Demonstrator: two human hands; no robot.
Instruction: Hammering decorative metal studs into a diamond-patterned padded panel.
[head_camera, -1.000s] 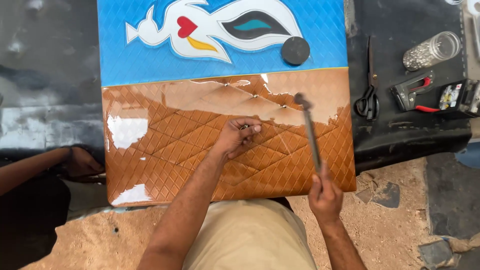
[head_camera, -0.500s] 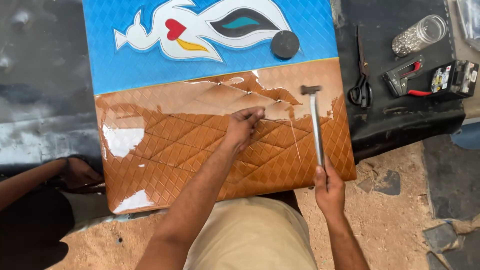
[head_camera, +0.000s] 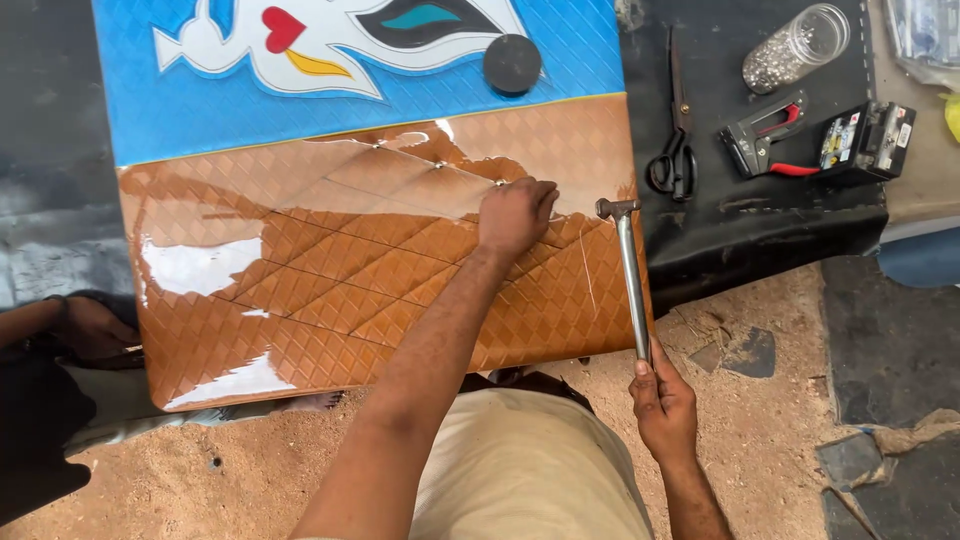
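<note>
Left hand (head_camera: 515, 213): fingers curled, pinching small stud against brown quilted panel (head_camera: 380, 290), near panel's upper right. Right hand (head_camera: 660, 400): closed around lower handle of metal hammer (head_camera: 630, 275), head raised just right of left hand. Scissors (head_camera: 675, 150), staple gun (head_camera: 765, 140), jar (head_camera: 795, 45) on black surface (head_camera: 750, 225).

Single head-worn camera faces steeply down, close above the glossy brown-and-blue quilted panel (head_camera: 380, 270) and sandy floor (head_camera: 760, 420).
</note>
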